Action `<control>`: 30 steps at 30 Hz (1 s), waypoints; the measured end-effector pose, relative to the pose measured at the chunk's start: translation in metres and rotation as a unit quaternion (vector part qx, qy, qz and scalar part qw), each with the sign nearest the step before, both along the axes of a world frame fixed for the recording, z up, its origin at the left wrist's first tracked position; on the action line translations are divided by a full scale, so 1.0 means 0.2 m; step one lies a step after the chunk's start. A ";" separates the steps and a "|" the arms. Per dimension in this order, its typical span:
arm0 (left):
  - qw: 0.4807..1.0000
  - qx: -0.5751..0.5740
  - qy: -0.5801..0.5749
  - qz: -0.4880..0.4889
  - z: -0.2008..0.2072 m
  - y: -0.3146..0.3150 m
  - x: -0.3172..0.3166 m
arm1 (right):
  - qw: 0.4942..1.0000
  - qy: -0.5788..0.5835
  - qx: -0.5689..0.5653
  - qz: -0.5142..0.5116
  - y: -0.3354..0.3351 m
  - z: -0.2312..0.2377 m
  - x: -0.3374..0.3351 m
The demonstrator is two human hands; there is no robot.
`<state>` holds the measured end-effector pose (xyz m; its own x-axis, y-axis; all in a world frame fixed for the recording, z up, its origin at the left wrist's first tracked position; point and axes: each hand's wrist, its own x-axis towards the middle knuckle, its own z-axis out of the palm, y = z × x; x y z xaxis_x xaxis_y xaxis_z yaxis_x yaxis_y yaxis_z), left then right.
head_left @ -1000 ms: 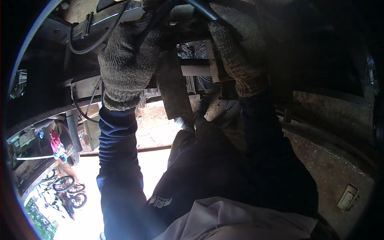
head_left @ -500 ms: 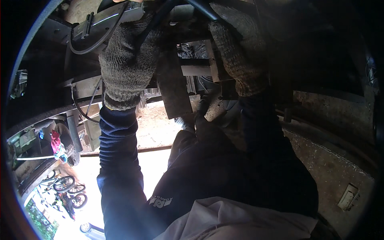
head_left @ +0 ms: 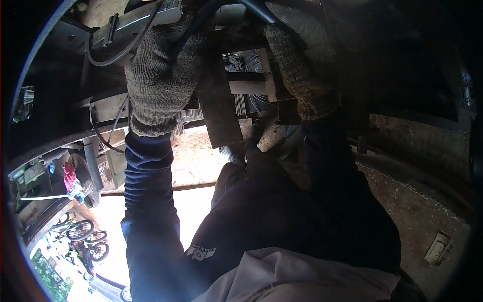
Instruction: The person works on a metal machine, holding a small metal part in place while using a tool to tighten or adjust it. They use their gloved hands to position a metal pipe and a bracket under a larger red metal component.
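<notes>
My left hand (head_left: 160, 80), in a grey knit glove, is closed round a dark round bar (head_left: 200, 21) near the top. In a matching glove, my right hand (head_left: 299, 65) grips a second dark bar (head_left: 257, 10). Both bars slant inward and leave the view at the top edge, so whether they join there is hidden. Deep shadow covers part of my right hand. Between my wrists hangs a flat dark plate (head_left: 220, 113), apart from both gloves.
A looped cable (head_left: 108, 64) lies against a metal beam at upper left. Several parked bicycles (head_left: 83, 236) and a car (head_left: 108, 289) show at lower left. A pink cloth (head_left: 70, 178) hangs by a pipe. At lower right, a pale switch box (head_left: 437, 248) sits on the wall.
Both gloved hands keep their hold almost in place. A bit of bare skin at the top edge has gone from view. At lower left, more of the car shows.
</notes>
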<state>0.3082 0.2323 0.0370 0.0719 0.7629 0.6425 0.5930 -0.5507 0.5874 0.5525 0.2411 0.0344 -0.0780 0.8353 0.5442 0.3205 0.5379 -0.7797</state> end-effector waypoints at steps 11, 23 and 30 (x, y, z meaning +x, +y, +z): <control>0.999 0.018 0.024 0.016 0.02 -0.01 0.01 | 1.000 -0.008 0.012 0.000 0.00 -0.02 0.00; 0.999 0.012 0.028 0.011 0.02 -0.01 0.00 | 1.000 -0.012 0.010 -0.008 -0.01 0.00 0.00; 1.000 0.012 0.008 -0.008 0.01 -0.01 0.01 | 1.000 -0.022 -0.006 -0.018 0.00 -0.03 0.01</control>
